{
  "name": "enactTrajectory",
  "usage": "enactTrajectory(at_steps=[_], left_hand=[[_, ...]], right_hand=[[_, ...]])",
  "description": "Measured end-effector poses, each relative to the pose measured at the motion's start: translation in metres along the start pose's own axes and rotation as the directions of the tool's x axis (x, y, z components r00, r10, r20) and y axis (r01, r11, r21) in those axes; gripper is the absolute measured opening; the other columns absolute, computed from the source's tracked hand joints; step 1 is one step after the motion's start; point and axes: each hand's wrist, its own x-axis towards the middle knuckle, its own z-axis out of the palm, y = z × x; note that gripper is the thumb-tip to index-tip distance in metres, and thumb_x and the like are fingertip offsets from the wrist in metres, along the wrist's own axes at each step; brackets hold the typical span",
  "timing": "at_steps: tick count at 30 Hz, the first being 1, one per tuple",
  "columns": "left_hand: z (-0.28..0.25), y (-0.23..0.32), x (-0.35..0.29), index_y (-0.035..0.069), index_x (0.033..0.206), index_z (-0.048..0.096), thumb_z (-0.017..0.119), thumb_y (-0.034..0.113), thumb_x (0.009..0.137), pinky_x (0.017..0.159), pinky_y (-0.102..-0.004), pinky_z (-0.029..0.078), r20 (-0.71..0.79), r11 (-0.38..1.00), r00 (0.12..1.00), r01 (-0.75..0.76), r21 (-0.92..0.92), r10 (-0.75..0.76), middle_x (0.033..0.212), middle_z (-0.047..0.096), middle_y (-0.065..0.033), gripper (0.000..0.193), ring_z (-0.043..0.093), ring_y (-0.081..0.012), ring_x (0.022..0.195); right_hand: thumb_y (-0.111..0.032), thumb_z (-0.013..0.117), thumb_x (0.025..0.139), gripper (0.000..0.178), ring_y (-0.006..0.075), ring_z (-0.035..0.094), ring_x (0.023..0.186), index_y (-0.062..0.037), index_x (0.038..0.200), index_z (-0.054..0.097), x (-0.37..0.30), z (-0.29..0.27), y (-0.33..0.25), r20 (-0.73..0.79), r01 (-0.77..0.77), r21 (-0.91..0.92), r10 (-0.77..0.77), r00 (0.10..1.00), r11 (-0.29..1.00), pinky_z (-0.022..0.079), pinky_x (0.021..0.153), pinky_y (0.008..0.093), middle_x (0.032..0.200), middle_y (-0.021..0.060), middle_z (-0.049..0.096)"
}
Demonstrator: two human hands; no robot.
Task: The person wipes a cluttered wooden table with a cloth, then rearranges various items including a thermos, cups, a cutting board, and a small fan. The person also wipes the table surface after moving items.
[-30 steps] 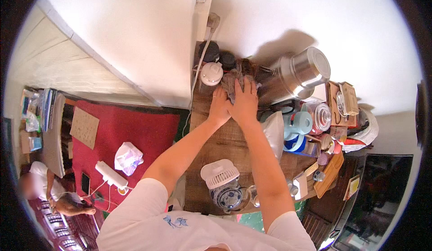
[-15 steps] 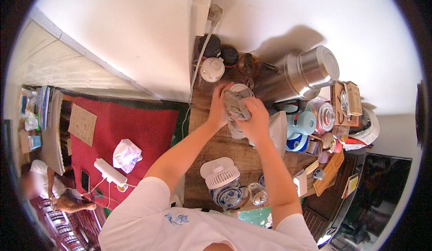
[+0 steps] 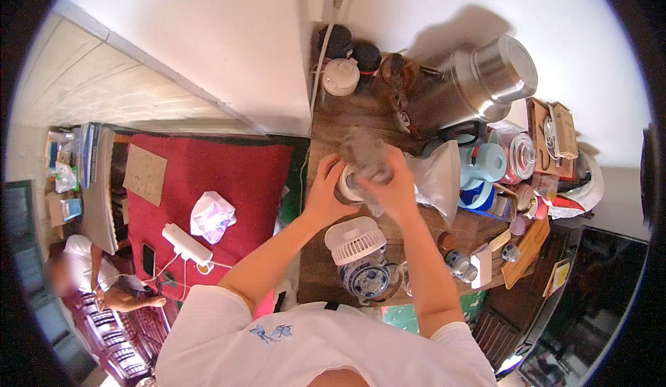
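Note:
My left hand is curled round a small white, round, cup-like object, with its fingers along the left side. A wrinkled grey cloth is bunched in my right hand, which presses close against the white object from the right. The cloth is smeared by motion, and its lower part is hidden behind the fingers. Both hands are over the wooden table. Just below them lies a white vented fan-like head, above a blue-and-white patterned pot.
A large steel flask stands behind, near lidded jars. To the right are a white bag, a light-blue jug and several containers. At left, a person sits beyond a red-covered surface with a power strip.
Both hands have come nearer to me, bringing the cloth and the white object along. The white object now shows more beside my left hand. The view has shifted slightly.

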Motion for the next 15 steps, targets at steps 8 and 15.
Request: enactTrajectory(at_steps=[8, 15], left_hand=[[-0.009, 0.017, -0.005, 0.011, 0.135, 0.046, 0.088, 0.012, 0.049, 0.104, -0.0448, 0.042, -0.026, 0.995, 0.997, -0.080, -0.063, 0.078, 0.135, 0.038, -0.0147, 0.096, 0.043, -0.0366, 0.127], [-0.024, 0.045, 0.002, 0.011, 0.134, 0.044, 0.090, 0.013, 0.044, 0.104, -0.0444, 0.039, -0.112, 0.962, 0.964, -0.251, -0.105, 0.239, 0.130, 0.038, -0.0128, 0.102, 0.040, -0.0332, 0.126]], right_hand=[[-0.012, 0.075, 0.083, 0.037, 0.0209, 0.061, 0.100, -0.0017, 0.115, 0.060, 0.001, 0.007, 0.025, -0.118, -0.236, 0.395, 0.304, 0.945, 0.888, 0.049, 0.086, 0.0318, 0.113, 0.0076, 0.064], [-0.020, 0.071, 0.089, 0.035, 0.0143, 0.060, 0.096, -0.0011, 0.117, 0.060, -0.001, 0.003, 0.025, 0.063, -0.308, 0.702, 0.376, 0.925, 0.642, 0.048, 0.084, 0.0278, 0.109, 0.0052, 0.065]])
